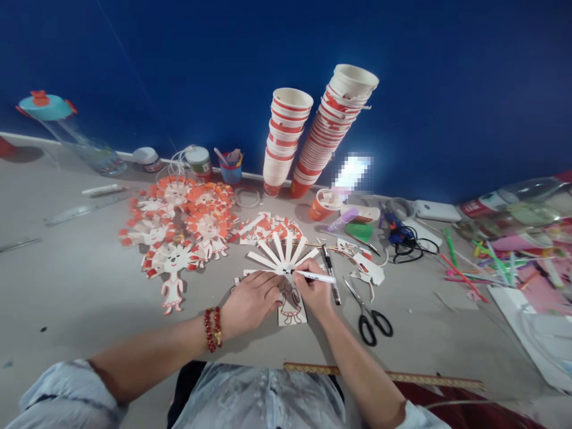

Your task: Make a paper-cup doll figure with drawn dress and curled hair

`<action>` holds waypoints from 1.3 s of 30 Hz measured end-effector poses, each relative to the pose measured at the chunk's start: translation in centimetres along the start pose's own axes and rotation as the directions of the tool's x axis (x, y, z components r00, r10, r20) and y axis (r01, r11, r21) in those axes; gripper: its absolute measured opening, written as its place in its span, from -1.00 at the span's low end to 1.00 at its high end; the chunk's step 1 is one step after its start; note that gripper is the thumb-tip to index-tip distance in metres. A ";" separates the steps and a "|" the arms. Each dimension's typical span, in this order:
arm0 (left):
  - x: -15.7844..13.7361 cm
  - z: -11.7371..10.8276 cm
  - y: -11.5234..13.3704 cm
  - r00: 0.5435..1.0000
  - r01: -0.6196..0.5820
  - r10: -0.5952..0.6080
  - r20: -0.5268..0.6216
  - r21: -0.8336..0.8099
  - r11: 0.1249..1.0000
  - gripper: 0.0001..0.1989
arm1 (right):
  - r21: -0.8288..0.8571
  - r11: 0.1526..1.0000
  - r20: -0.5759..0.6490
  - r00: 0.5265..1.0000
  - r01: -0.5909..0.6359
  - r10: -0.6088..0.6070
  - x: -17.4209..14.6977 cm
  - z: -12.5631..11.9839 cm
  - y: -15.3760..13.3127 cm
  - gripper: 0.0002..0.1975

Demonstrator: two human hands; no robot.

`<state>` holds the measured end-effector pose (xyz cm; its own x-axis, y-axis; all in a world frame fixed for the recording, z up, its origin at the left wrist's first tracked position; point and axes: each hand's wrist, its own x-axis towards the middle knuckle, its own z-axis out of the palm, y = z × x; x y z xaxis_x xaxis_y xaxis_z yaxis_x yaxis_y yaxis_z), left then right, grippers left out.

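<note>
A white marker [315, 276] with dark lettering is pinched in my right hand [315, 292], its tip at the centre of a paper cutout [291, 243] with fanned-out strips. My left hand [254, 301] lies flat with fingers stretched out, over the left part of this cutout. Below the strips, a figure in a dress outlined in reddish brown [292, 307] shows on white paper, partly covered by my hands. Right of my right hand lie a black-and-clear pen [331, 275] and black-handled scissors [367, 317]. Finished-looking paper figures [173, 262] with orange-tipped strips are grouped at the left.
Two tall stacks of paper cups [286, 140] [333, 131] stand against the blue wall. Orange-and-white scraps [270, 228] lie behind the cutout. A blue glue gun [395, 229], plastic bottles [522, 199] and coloured sticks [503, 262] are at the right. A clear bottle [84, 140] leans left.
</note>
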<state>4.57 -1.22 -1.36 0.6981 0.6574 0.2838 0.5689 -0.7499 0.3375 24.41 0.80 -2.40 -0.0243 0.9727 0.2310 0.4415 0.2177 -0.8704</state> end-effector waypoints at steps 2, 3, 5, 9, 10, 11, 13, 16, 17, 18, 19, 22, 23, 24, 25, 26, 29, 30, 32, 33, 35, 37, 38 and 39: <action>0.0 0.1 0.0 1.000 -0.004 0.004 0.000 0.000 1.000 -0.84 | 0.004 1.000 0.001 1.000 0.004 -0.004 0.0 0.0 0.0 -0.91; 0.0 0.1 -0.1 1.000 -0.006 0.006 0.002 0.001 1.000 -0.84 | 0.008 1.000 0.003 1.000 0.005 -0.005 0.0 0.0 0.1 -0.91; 0.0 0.1 -0.1 1.000 -0.005 0.005 0.008 0.003 1.000 -0.84 | 0.012 1.000 0.005 1.000 0.001 -0.001 0.0 0.0 0.0 -0.90; 0.0 0.0 0.0 1.000 -0.003 0.003 0.010 0.000 1.000 -0.85 | 0.009 1.000 0.011 1.000 -0.012 0.012 0.0 0.0 -0.2 -0.91; 0.0 -0.1 0.0 1.000 -0.003 0.003 0.012 0.000 1.000 -0.85 | 0.009 1.000 0.006 1.000 -0.013 0.013 0.0 -0.1 -0.3 -0.91; 0.0 -0.1 0.0 1.000 -0.004 0.004 0.014 0.001 1.000 -0.85 | 0.009 1.000 -0.004 1.000 -0.014 0.014 0.0 -0.1 -0.3 -0.91; 0.0 -0.1 0.1 1.000 -0.003 0.003 0.014 0.004 1.000 -0.84 | 0.010 1.000 -0.042 0.999 -0.016 0.017 0.0 -0.1 -0.3 -0.91; 0.1 -0.2 0.1 1.000 -0.003 0.003 0.015 0.013 1.000 -0.83 | 0.074 0.996 -0.107 0.993 -0.039 0.047 -0.1 -0.1 -0.2 -0.92; 0.1 -0.2 0.1 1.000 -0.004 0.004 0.017 0.014 1.000 -0.83 | 0.113 0.992 -0.121 0.990 -0.054 0.068 -0.1 -0.1 -0.1 -0.92; 0.1 -0.2 0.1 1.000 -0.006 0.006 0.019 0.012 1.000 -0.82 | 0.152 0.986 -0.131 0.987 -0.072 0.092 -0.2 -0.1 -0.1 -0.92; 0.1 -0.2 0.1 1.000 -0.007 0.007 0.018 0.012 1.000 -0.82 | 0.182 0.980 -0.137 0.984 -0.086 0.112 -0.2 -0.1 -0.1 -0.92; 0.1 -0.2 0.2 1.000 -0.004 0.003 0.017 0.022 1.000 -0.82 | 0.203 0.974 -0.144 0.981 -0.099 0.130 -0.1 -0.3 0.1 -0.91; 0.1 -0.2 0.2 1.000 -0.003 0.003 0.018 0.026 1.000 -0.81 | 0.197 0.976 -0.147 0.981 -0.097 0.127 -0.1 -0.4 0.1 -0.90; 0.1 -0.2 0.2 1.000 -0.004 0.004 0.020 0.029 1.000 -0.81 | 0.189 0.977 -0.148 0.981 -0.095 0.124 -0.1 -0.4 0.2 -0.90; 0.1 -0.2 0.2 1.000 -0.005 0.005 0.020 0.029 1.000 -0.81 | 0.182 0.979 -0.151 0.981 -0.093 0.121 -0.1 -0.5 0.4 -0.90; 0.1 -0.2 0.2 1.000 -0.006 0.005 0.019 0.028 1.000 -0.81 | 0.177 0.980 -0.155 0.980 -0.093 0.121 -0.1 -0.5 0.5 -0.90; 0.0 -0.1 0.1 1.000 -0.002 0.002 0.021 0.019 1.000 -0.82 | 0.170 0.980 -0.162 0.978 -0.102 0.130 -0.2 -0.5 0.7 -0.90; 0.0 -0.1 0.1 1.000 -0.002 0.002 0.023 0.018 1.000 -0.82 | 0.165 0.981 -0.161 0.978 -0.104 0.130 -0.1 -0.5 0.6 -0.89; 0.0 -0.2 0.2 1.000 -0.004 0.004 0.026 0.018 1.000 -0.82 | 0.143 0.985 -0.158 0.980 -0.097 0.120 -0.1 -0.5 0.4 -0.89; 0.1 -0.2 0.2 1.000 -0.003 0.002 0.025 0.019 1.000 -0.82 | 0.131 0.988 -0.154 0.982 -0.087 0.107 -0.1 -0.5 0.3 -0.88; 0.1 -0.2 0.2 1.000 0.002 -0.003 0.026 0.020 1.000 -0.81 | 0.113 0.991 -0.142 0.987 -0.065 0.081 0.0 -0.5 0.2 -0.88; 0.1 -0.2 0.2 1.000 0.002 -0.002 0.026 0.019 1.000 -0.82 | 0.110 0.992 -0.132 0.989 -0.058 0.072 0.0 -0.4 0.2 -0.88; 0.1 -0.2 0.2 1.000 0.000 0.000 0.026 0.020 1.000 -0.82 | 0.111 0.992 -0.131 0.989 -0.060 0.074 0.0 -0.4 0.2 -0.88; 0.1 -0.2 0.2 1.000 -0.002 0.002 0.025 0.022 1.000 -0.82 | 0.112 0.992 -0.132 0.988 -0.064 0.078 -0.1 -0.4 0.3 -0.88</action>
<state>4.62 -1.30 -1.09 0.7098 0.6540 0.2615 0.5768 -0.7528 0.3172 24.91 0.76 -2.49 0.1286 0.9676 0.2172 0.3386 0.1630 -0.9267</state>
